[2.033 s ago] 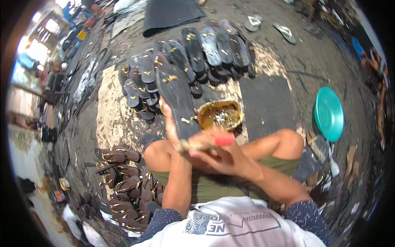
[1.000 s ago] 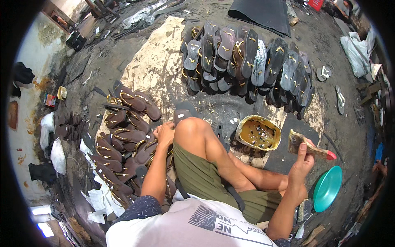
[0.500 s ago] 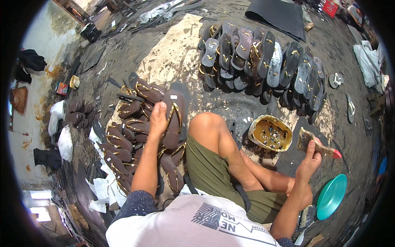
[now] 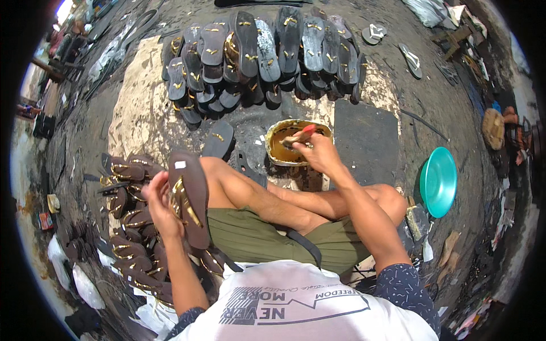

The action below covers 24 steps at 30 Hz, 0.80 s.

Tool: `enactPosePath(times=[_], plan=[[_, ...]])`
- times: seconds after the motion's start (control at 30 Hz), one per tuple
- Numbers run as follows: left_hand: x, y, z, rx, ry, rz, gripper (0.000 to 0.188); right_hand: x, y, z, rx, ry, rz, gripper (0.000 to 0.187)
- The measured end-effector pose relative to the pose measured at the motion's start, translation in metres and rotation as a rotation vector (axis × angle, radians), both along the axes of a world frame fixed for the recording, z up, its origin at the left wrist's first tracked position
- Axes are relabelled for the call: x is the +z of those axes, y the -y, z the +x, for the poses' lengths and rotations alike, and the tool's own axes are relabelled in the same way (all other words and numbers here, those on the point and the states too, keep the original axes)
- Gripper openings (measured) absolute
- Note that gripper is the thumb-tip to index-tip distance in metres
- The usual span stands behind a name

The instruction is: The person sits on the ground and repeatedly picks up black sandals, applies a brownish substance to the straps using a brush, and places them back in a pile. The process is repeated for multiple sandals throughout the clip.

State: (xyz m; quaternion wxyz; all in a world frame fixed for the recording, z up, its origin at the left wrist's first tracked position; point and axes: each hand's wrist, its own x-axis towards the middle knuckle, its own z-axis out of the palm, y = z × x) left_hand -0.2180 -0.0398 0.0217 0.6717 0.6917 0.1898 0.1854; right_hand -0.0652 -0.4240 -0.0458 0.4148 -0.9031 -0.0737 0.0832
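Note:
My left hand (image 4: 163,207) is closed on the edge of a brown flip-flop (image 4: 193,170) with gold-trimmed straps and a small white sticker. The flip-flop stands tilted beside my bent left knee. In my right hand (image 4: 319,152) is a brush (image 4: 307,131) with a red-tipped handle, its bristle end down in a tub (image 4: 272,154) of yellow-brown liquid. That hand partly hides the brush and the tub's contents. A dark sole with gold trim (image 4: 219,138) lies on the ground between the tub and my left knee.
Dark soles with gold straps (image 4: 267,51) lie in overlapping rows beyond the tub. Brown flip-flops (image 4: 133,250) are heaped at my left. A black sheet (image 4: 364,142) lies right of the tub. Farther right stands a green basin (image 4: 439,182). Loose sandals (image 4: 410,61) lie at the far right.
My right hand has moved left and brought the brush into the tub. The flip-flop stays in my left hand, its straps now turned toward the lower right. The view has swung right.

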Motion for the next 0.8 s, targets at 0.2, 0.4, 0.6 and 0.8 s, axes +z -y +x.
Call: enactPosePath(times=[0.2,0.4,0.6,0.8], plan=[[-0.016,0.037,-0.073,-0.140,0.059,0.521,0.061,-0.014,0.002,0.008,-0.013,0.220,-0.155,0.024],[0.006,0.039,-0.043,-0.087,-0.083,0.591,0.062,0.057,0.095,-0.006,0.072,0.227,-0.252,0.021],[0.046,0.061,0.023,-0.119,-0.054,-0.561,0.065,0.119,0.121,-0.008,-0.558,0.334,0.559,0.026],[0.028,0.165,0.066,-0.598,0.000,-1.132,0.058,0.137,-0.050,-0.009,-0.219,0.208,0.916,0.025]])
